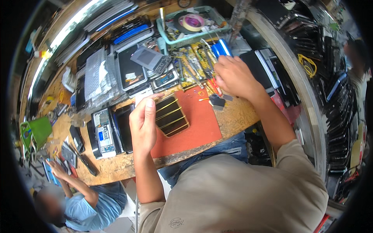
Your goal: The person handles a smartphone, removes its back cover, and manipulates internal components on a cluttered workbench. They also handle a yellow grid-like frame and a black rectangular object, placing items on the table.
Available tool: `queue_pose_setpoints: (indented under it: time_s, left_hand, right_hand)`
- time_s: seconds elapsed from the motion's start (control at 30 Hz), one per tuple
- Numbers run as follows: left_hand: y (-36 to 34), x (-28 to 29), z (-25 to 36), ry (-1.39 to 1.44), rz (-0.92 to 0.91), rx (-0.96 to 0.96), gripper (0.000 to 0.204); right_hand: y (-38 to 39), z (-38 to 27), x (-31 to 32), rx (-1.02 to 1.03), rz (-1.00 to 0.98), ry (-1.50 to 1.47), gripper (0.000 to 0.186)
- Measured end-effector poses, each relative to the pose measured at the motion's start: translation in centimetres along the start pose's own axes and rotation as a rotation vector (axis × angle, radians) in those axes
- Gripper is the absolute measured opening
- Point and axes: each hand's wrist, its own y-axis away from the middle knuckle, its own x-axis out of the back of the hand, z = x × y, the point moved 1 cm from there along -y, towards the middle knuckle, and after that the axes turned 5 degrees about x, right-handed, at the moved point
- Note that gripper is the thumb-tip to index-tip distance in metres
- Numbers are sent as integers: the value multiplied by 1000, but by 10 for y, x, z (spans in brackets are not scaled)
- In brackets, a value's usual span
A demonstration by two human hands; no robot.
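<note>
Head view: our left hand (143, 121) grips a phone screen (172, 115) bound with rubber bands; our right hand (233, 75) closes among tools (194, 66) farther back.

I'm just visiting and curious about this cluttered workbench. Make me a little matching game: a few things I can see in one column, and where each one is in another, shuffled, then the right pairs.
Things
1. dark phone bound with yellow rubber bands
2. roll of tape
3. red mat
4. blue cylinder

Places
A. in the pale green basket at the back
B. just beyond the right hand, among the tools
C. held up by the left hand
D. flat on the wooden bench, under the phone

Pairs: 1-C, 2-A, 3-D, 4-B
</note>
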Motion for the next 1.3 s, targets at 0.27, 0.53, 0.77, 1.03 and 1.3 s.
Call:
queue_pose_setpoints:
  time_s: [0.27,0.53,0.77,1.03,1.3]
  left_hand:
    - [-3,-5,3,133,-70,14,31]
    - [12,-12,9,-132,68,-112,17]
    - [30,16,-24,327,138,51,15]
    - [48,41,-75,657,432,135,17]
    - [40,30,-60,428,353,64,20]
  right_hand:
    - [-29,-99,24,71,220,-902,8]
    - [-33,-104,34,-218,133,-1582,10]
    - [-26,-101,-33,-278,-271,-1346,13]
    - [31,-145,-50,-271,-136,-832,13]
    - [26,-71,-36,-432,2,-930,16]
